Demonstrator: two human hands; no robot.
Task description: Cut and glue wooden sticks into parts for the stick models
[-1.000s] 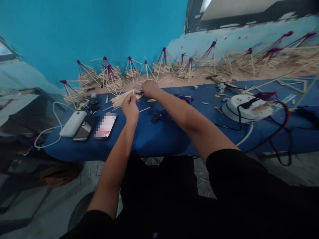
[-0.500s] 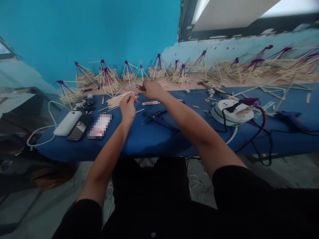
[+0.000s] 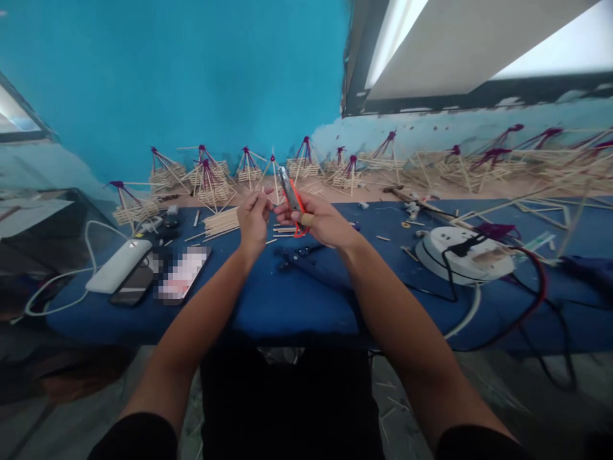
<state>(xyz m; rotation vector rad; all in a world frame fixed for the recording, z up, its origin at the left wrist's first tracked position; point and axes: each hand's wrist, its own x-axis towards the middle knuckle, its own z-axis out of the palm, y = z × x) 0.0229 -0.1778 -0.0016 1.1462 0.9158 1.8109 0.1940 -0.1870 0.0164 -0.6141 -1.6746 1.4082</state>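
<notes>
My right hand (image 3: 323, 220) is wrapped round a utility knife (image 3: 290, 191) with orange edging, its tip pointing up and away from me. A tan band circles one of its fingers. Close by on the left, my left hand (image 3: 253, 220) has its thumb and fingertips pinched together; what lies between them is too small to make out. A bundle of thin wooden sticks (image 3: 220, 223) lies just left of that hand. A few more short sticks (image 3: 284, 230) lie on the blue table (image 3: 287, 300) below the knife.
Stick-built pyramids (image 3: 208, 182) with purple-bound tops line the wall. Dark blue pliers (image 3: 306, 263) lie in front of my hands. Left are a phone (image 3: 184, 275), a darker phone (image 3: 134, 281) and a white power bank (image 3: 117, 265). A round white power strip (image 3: 460, 259) with cables stands right.
The knife has swung from pointing left to standing upright in my right hand. My left hand has lifted slightly off the stick bundle. The view has tilted up, so the table sits lower.
</notes>
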